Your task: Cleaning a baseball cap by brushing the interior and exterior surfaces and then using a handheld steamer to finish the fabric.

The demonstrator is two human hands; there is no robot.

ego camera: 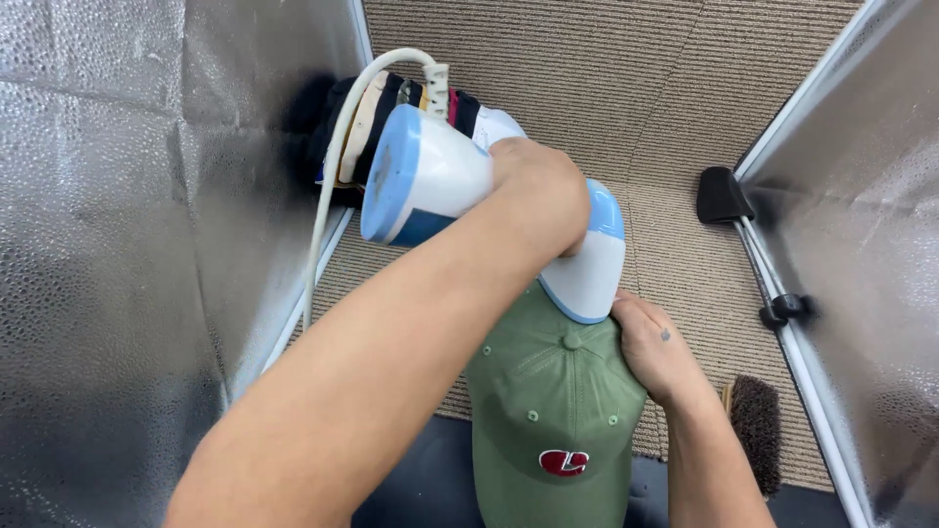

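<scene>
My left hand (536, 192) is shut around the handle of a white and blue handheld steamer (430, 176). The steamer's rounded head rests against the top of a green cap (553, 411), near the crown button. The cap has a red and white emblem on its front and sits on something hidden beneath it. My right hand (653, 347) grips the cap's right side, right beside the steamer head. A white cord (328, 186) loops up from the steamer and runs down the left wall.
Silver foil-faced panels (117, 244) wall in both sides. A stack of several caps (386, 103) lies at the back left on ribbed beige carpet (587, 78). A brown brush (758, 430) lies at the right, with black fittings (722, 194) along the right panel's base.
</scene>
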